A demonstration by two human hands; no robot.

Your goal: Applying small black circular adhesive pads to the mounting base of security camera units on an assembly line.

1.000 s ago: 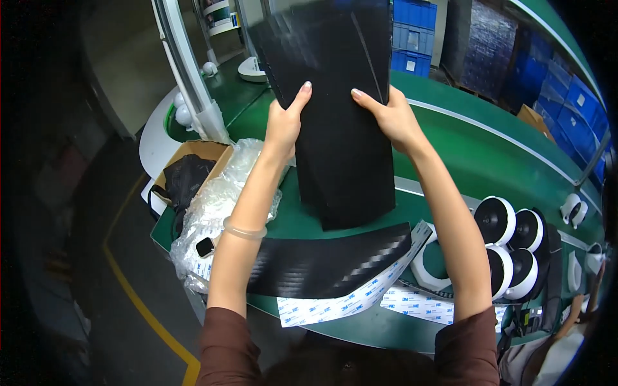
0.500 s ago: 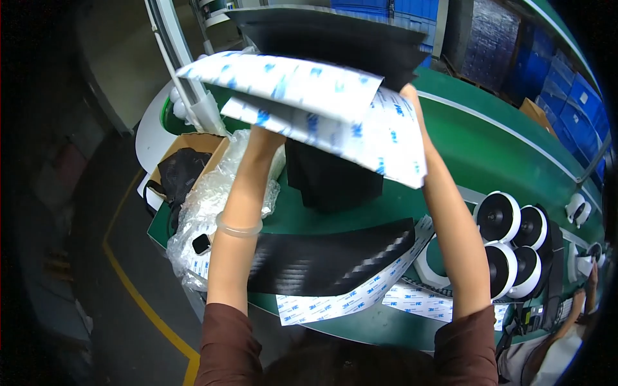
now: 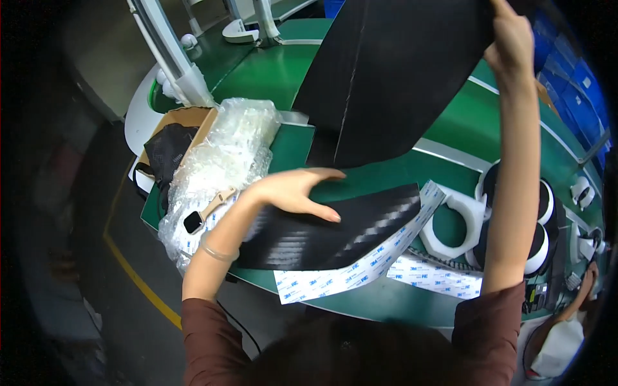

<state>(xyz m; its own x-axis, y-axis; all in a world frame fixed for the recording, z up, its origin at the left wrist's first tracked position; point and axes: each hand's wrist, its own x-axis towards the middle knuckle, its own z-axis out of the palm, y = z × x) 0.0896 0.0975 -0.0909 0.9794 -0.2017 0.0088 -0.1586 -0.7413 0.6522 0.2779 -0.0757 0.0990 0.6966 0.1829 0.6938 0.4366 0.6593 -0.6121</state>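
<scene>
At the upper right, my right hand (image 3: 514,48) grips the edge of a large black sheet (image 3: 399,77). The sheet hangs down across the upper middle, with a thin pale crease along it. My left hand (image 3: 297,192) holds nothing; its thumb and fingers are apart, over a second black sheet (image 3: 322,238) lying on the green table. That lower sheet has shiny streaks. White backing paper with blue print (image 3: 344,283) shows along its near edge. A bracelet circles my left forearm.
Left of my left hand lie clear bubble wrap (image 3: 219,154), a smartwatch (image 3: 194,222) and a cardboard box (image 3: 187,117) with a black bag. A white ring-shaped part (image 3: 479,222) and round white-and-black units (image 3: 537,248) stand right. Another person's arm (image 3: 582,293) shows far right.
My left hand has let go of the held sheets and come down nearer me. My right hand has lifted the black sheet up and right; its white printed side is out of sight.
</scene>
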